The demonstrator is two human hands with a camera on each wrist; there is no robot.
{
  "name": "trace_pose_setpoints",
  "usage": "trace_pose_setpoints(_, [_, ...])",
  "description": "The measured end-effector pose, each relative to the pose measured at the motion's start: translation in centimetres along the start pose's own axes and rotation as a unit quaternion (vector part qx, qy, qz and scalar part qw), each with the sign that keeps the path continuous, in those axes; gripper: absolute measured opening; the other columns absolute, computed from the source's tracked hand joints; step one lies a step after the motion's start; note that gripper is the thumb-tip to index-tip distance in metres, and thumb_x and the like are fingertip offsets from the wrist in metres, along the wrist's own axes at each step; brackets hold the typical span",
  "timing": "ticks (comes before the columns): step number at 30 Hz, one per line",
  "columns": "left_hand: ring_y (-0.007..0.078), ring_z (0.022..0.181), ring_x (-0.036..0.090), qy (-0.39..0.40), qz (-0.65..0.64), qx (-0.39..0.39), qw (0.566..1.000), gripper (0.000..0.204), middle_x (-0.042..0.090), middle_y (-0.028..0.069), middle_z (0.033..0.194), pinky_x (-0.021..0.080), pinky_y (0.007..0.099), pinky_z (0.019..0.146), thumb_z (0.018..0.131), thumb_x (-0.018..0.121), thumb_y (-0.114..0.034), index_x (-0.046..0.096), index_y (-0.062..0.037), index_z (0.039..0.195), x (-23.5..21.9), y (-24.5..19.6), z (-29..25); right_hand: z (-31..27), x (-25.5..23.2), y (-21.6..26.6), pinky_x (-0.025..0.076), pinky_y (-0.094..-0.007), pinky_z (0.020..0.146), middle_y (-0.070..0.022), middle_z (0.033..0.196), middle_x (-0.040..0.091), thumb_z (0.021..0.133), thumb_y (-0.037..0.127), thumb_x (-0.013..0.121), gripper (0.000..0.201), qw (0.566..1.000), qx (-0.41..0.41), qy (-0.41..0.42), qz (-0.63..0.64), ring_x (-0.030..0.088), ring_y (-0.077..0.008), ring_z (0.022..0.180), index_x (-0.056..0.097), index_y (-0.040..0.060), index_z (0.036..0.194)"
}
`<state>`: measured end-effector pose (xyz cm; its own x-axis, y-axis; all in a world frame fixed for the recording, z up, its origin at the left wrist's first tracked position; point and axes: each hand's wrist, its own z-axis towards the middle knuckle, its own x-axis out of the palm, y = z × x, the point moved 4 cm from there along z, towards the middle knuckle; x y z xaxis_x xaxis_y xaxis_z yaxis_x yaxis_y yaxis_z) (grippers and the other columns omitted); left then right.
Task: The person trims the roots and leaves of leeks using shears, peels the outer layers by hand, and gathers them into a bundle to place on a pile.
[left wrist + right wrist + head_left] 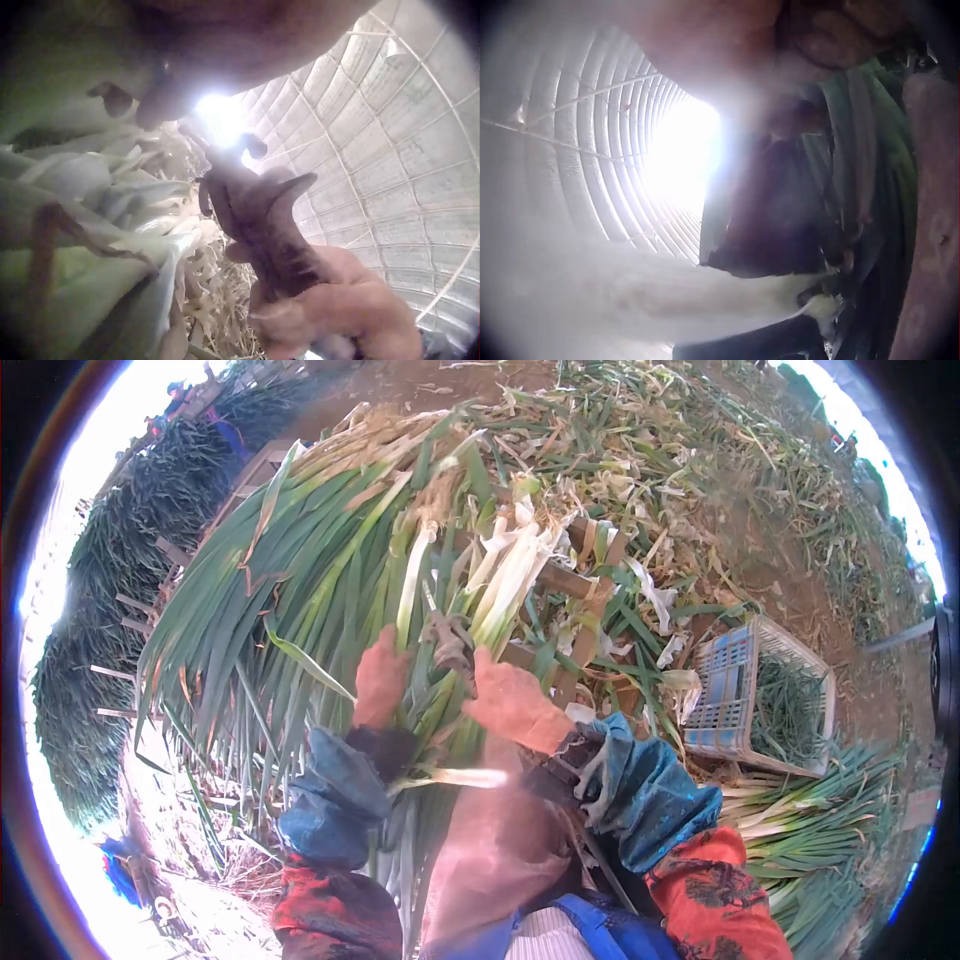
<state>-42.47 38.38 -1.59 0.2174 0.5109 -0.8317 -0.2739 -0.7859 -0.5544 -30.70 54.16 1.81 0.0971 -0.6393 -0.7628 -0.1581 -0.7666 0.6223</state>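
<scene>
In the head view my left hand (382, 680) grips a leek (412, 585), its white stalk upright above the fingers and its roots at the top. To the right, my right hand (515, 702) holds a dark grey tool (450, 645) with a thin pale tip near the leek. The left wrist view shows the right hand (345, 304) curled round this dark, worn tool (259, 217), with the left hand blurred along the top. More white leek stalks (510, 585) lie beyond the right hand. A blurred pale stalk (705, 300) crosses the right wrist view.
A large heap of leeks (300, 575) spreads to the left. Peeled leaves (680, 470) cover the ground beyond. At the right stands a crate (720, 685) with green leaves inside, and more leeks (810, 825) lie below it. One loose stalk (465, 777) lies near the forearms.
</scene>
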Motion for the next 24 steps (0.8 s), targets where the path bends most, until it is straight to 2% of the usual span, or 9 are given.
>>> trace_pose_setpoints(5, [0.0448,0.080,0.058,0.005,0.001,0.021,1.000,0.033,0.061,0.0256,0.082,0.044,0.0514,0.068,0.078,0.057,-0.017,0.045,-0.0069,0.108,1.8,-2.7,-0.4,-0.2,-1.2,-1.4,0.050,-0.0472,0.067,-0.0273,0.074,0.061,0.071,0.020,0.057,0.045,0.999,0.033,-0.026,-0.009,0.061,-0.0433,0.073,0.039,-0.0092,0.100])
trace_pose_setpoints(8, [0.0449,0.080,0.058,0.013,0.017,0.013,1.000,0.031,0.061,0.0252,0.081,0.044,0.0518,0.067,0.079,0.056,-0.016,0.045,-0.0078,0.108,2.2,-4.0,-1.0,1.0,-1.4,-3.7,0.050,-0.0482,0.066,-0.0283,0.073,0.061,0.070,0.019,0.057,0.044,0.996,0.056,-0.063,-0.015,0.061,-0.0439,0.072,0.039,-0.0091,0.099])
trace_pose_setpoints(11, [0.0425,0.080,0.061,0.065,0.054,0.035,0.996,0.031,0.061,0.0246,0.081,0.045,0.0513,0.066,0.081,0.053,-0.013,0.045,-0.0071,0.111,2.9,-5.4,-1.6,1.5,-1.9,-4.9,0.050,-0.0489,0.067,-0.0286,0.074,0.061,0.070,0.018,0.056,0.041,0.993,0.082,-0.078,-0.022,0.061,-0.0438,0.072,0.040,-0.0085,0.097])
trace_pose_setpoints(14, [0.0410,0.075,0.062,0.059,0.075,0.039,0.995,0.032,0.063,0.0224,0.078,0.046,0.0505,0.063,0.081,0.050,-0.010,0.045,-0.0052,0.113,3.9,-6.1,-1.1,1.5,-2.7,-5.4,0.049,-0.0491,0.069,-0.0290,0.077,0.061,0.070,0.019,0.056,0.039,0.990,0.111,-0.088,-0.022,0.062,-0.0434,0.075,0.041,-0.0078,0.095])
trace_pose_setpoints(17, [0.0369,0.082,0.061,0.104,0.131,0.024,0.986,0.029,0.062,0.0213,0.089,0.048,0.0465,0.065,0.081,0.050,-0.007,0.049,-0.0030,0.109,5.3,-7.5,-0.8,1.4,-3.4,-6.7,0.049,-0.0487,0.073,-0.0290,0.080,0.061,0.071,0.020,0.056,0.039,0.986,0.140,-0.082,-0.030,0.061,-0.0430,0.079,0.042,-0.0068,0.095])
trace_pose_setpoints(20, [0.0360,0.092,0.056,-0.016,0.150,0.130,0.980,0.026,0.058,0.0203,0.099,0.047,0.0442,0.073,0.078,0.052,-0.008,0.052,-0.0021,0.104,5.3,-8.2,-0.8,1.4,-3.8,-7.9,0.049,-0.0478,0.076,-0.0282,0.083,0.062,0.071,0.022,0.056,0.040,0.984,0.157,-0.073,-0.034,0.061,-0.0423,0.082,0.042,-0.0063,0.096])
trace_pose_setpoints(22, [0.0356,0.096,0.053,-0.024,0.090,0.159,0.983,0.025,0.055,0.0195,0.102,0.045,0.0436,0.078,0.077,0.053,-0.009,0.054,-0.0010,0.101,6.7,-6.2,0.1,1.1,-4.1,-7.8,0.049,-0.0471,0.076,-0.0277,0.084,0.062,0.072,0.024,0.056,0.041,0.982,0.169,-0.075,-0.045,0.062,-0.0417,0.083,0.042,-0.0062,0.097])
trace_pose_setpoints(24, [0.0362,0.097,0.051,-0.023,0.027,0.179,0.983,0.027,0.054,0.0188,0.102,0.043,0.0435,0.082,0.076,0.055,-0.010,0.054,-0.0003,0.101,7.1,-5.8,0.6,0.3,-3.9,-5.9,0.048,-0.0474,0.076,-0.0288,0.084,0.061,0.071,0.026,0.060,0.045,0.989,0.135,-0.053,-0.030,0.060,-0.0438,0.083,0.042,-0.0051,0.098])
